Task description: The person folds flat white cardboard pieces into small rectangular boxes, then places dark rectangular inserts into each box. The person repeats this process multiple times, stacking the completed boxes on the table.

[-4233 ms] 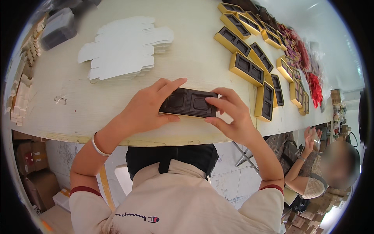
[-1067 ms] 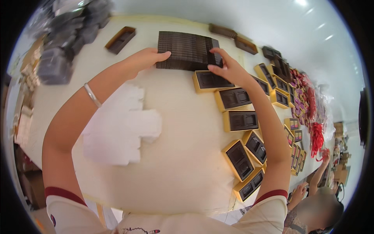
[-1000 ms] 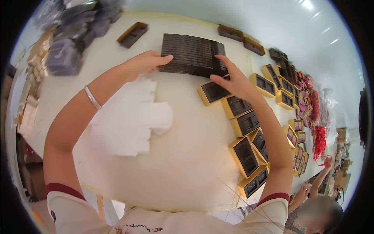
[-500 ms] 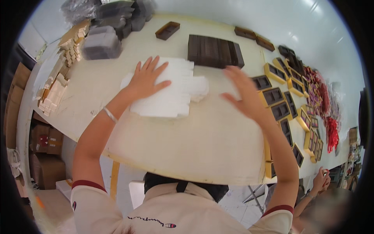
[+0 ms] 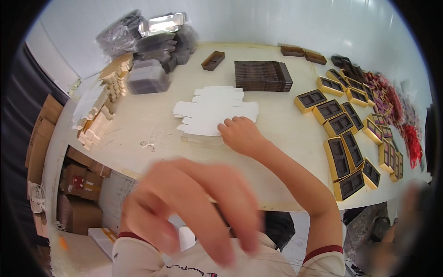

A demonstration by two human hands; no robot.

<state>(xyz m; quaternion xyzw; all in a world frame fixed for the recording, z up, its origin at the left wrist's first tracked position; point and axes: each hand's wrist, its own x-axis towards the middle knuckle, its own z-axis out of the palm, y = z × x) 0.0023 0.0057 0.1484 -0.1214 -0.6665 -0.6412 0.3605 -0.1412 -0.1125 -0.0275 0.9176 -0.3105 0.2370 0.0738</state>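
A flat white cardboard box blank (image 5: 210, 109) with flaps along its sides lies on the table in front of me. My right hand (image 5: 242, 135) rests at its near right edge, fingers curled and pressed together on the cardboard. Raised close to the camera, my left hand (image 5: 194, 203) looks large and blurred. Its fingers are loosely bent and apart, with nothing visible in them. Behind the blank stands a tight row of dark brown plastic trays (image 5: 263, 76).
Gold boxes with dark inserts (image 5: 339, 124) stand on the right, near red ribbon material (image 5: 410, 143). Folded gold-and-white card pieces (image 5: 99, 115) and stacked clear plastic lids (image 5: 148, 76) lie on the left. A single brown tray (image 5: 213, 60) sits at the back.
My left hand has left the white blank and come up close to the camera. My right hand has moved left and down onto the blank's near edge. The view has shifted.
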